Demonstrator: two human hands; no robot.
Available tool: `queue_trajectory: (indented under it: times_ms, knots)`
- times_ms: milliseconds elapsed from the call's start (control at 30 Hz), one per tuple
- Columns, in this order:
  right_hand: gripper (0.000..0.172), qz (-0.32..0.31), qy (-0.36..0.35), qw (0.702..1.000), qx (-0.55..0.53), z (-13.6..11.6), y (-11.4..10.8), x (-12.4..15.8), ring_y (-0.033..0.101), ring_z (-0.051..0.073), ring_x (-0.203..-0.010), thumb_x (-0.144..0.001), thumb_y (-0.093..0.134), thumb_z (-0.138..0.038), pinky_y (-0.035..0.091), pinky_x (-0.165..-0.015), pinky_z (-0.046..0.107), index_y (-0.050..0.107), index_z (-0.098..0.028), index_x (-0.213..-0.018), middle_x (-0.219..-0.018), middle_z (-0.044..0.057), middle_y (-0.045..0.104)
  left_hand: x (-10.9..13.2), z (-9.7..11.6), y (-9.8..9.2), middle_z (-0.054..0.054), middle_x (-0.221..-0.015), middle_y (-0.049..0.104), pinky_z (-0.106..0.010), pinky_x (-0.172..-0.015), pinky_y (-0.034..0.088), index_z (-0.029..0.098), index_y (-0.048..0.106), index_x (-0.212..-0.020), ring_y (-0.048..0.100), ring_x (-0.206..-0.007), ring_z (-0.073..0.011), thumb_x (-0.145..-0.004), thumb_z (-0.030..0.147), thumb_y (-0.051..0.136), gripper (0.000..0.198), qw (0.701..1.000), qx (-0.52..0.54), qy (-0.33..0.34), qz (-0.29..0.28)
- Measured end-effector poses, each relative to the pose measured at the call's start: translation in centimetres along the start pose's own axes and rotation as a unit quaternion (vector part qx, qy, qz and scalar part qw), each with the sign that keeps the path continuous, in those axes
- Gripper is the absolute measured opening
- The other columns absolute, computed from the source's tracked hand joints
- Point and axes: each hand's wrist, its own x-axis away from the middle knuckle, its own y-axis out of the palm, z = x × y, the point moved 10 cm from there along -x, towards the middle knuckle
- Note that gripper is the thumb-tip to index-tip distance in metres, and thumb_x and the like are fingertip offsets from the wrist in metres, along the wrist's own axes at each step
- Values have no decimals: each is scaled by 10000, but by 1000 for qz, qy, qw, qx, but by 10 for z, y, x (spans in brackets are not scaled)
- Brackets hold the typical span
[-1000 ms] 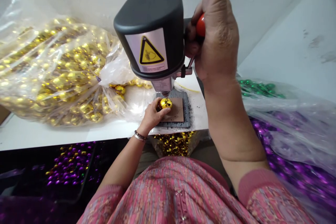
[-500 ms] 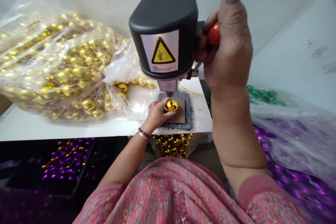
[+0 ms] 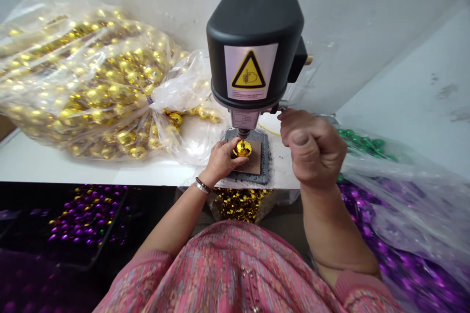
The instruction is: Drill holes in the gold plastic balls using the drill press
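Between thumb and fingers, my left hand [image 3: 222, 160] grips a shiny gold ball [image 3: 243, 148] on a brown board [image 3: 253, 162], under the chuck of a black drill press [image 3: 255, 24]. The bit meets the ball's top, as far as I can see. To the right of the machine, my right hand [image 3: 315, 144] is closed around the end of the press lever [image 3: 282, 107]; the red knob seen before is hidden inside the fist. Dark shavings lie around the grey base [image 3: 265, 176].
A big clear bag of gold balls [image 3: 91, 93] rests on the white table [image 3: 110, 171] at left. Gold pieces [image 3: 238, 203] fill a bag below the table edge. Purple balls [image 3: 396, 259] and green balls [image 3: 367, 143] are at right, more purple ones [image 3: 86, 215] at lower left.
My right hand has swung down and towards me, bringing the lever low. The left hand still holds the gold ball beneath the bit. The view has shifted slightly.
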Motion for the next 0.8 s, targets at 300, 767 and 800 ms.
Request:
queue_trajectory:
  times_ms: [300,767,800]
  knots:
    - [152,50,-56,996,49,3,-3,14,555,107,-703,-936,450,-301,550,-884,384,556,-260,-836,-649,-17,493,2,-2,1,-64,-1095,729,-362,-934,487,252,656,-1335,606,-1056,-276,-786,371,800,580,1000,11,-13,10]
    - [250,83,-83,989,91,10,-6,27,537,122,-619,-921,403,-355,580,-854,434,468,-239,-710,-597,-21,448,4,2,1,-65,-1068,727,-370,-907,479,266,642,-1344,617,-1051,-289,-813,374,782,560,1000,-6,-18,1]
    - [254,87,-84,989,89,11,-6,28,535,121,-614,-921,405,-351,579,-852,434,463,-237,-702,-596,-24,453,4,2,0,-62,-1065,726,-366,-904,480,267,641,-1345,618,-1043,-284,-811,379,783,564,1000,-7,-18,2]
